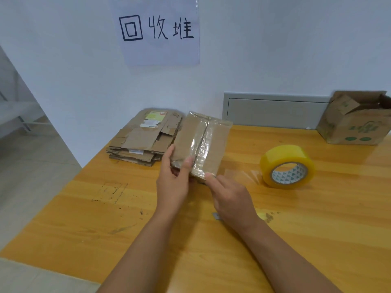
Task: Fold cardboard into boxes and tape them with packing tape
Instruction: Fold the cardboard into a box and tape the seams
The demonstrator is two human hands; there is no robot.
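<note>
— Where is your box right now?

— Your small cardboard box is lifted at the near end, above the wooden table, just right of the stack of flattened cardboard. Clear tape runs down its top seam.

— And your left hand?

— Your left hand grips the box's near left corner: the thumb lies on the top face beside the tape, and the fingers wrap the left edge and go underneath.

— Your right?

— Your right hand touches the near right corner with one fingertip on the taped edge; the other fingers are curled under, and you cannot tell whether they pinch anything.

— The tape roll?

— The yellow tape roll rests on the table to your right, apart from both hands. A loose clear strip lies on the table between it and the box. An open carton sits at the far right, by the wall.
</note>
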